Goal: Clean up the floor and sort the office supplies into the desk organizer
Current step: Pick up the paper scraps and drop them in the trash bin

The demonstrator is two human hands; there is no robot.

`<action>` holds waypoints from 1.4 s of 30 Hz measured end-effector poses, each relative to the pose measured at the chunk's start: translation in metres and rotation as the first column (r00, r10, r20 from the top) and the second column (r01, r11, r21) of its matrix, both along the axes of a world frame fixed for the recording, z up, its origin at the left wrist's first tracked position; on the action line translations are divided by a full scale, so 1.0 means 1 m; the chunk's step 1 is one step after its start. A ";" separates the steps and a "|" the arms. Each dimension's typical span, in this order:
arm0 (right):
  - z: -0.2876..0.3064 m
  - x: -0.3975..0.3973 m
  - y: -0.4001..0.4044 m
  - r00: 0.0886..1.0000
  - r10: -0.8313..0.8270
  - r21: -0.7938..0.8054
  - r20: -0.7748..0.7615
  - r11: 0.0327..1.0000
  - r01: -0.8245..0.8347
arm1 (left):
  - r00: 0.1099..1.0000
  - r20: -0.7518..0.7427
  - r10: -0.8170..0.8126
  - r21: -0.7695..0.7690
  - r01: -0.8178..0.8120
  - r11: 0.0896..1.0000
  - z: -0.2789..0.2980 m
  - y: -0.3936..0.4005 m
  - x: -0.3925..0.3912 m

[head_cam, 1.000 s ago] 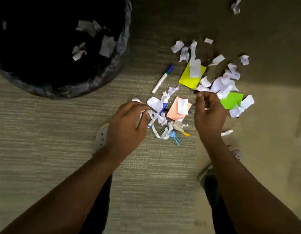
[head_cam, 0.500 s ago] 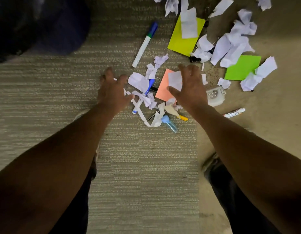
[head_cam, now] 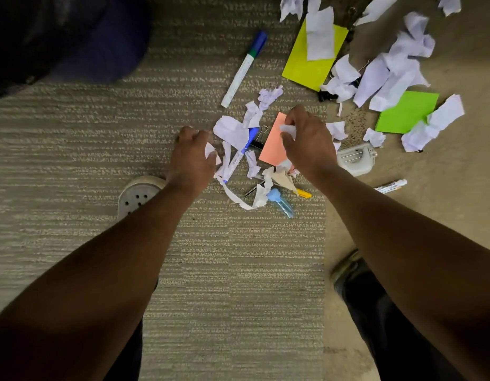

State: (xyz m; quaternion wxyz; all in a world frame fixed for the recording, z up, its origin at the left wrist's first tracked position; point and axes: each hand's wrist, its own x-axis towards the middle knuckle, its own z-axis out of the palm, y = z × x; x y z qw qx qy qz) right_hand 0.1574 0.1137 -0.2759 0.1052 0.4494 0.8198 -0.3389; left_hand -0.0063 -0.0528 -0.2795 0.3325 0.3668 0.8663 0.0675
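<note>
- The torn white paper scraps [head_cam: 232, 130] lie scattered over the beige carpet [head_cam: 100, 138], thickest between the two hands and again at upper right; no desk organizer is in view.
- The right hand [head_cam: 307, 141] has its fingers curled round a small white crumpled scrap [head_cam: 289, 130], just above the salmon-pink sticky note pad [head_cam: 272, 145].
- The left hand [head_cam: 191, 155] pinches another white scrap [head_cam: 210, 149] at the pile's left edge.
- Judged step: gathering paper litter. Lift only paper, pulling each piece clear.
- The long curling paper strip [head_cam: 232, 193] lies against the blue-capped clear ballpoint pen [head_cam: 239, 155] and near the black binder clip [head_cam: 259, 140]; tugging it may drag them.
- Leave the blue-capped white marker [head_cam: 243, 68], yellow-green sticky pad [head_cam: 307, 61] and pale grey stapler [head_cam: 355, 158] for sorting.
</note>
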 end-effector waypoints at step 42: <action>0.051 -0.039 0.007 0.947 -0.311 -0.425 0.074 0.849 0.312 | 0.805 0.411 0.428 0.051 -0.489 0.871 0.071 0.025 -0.008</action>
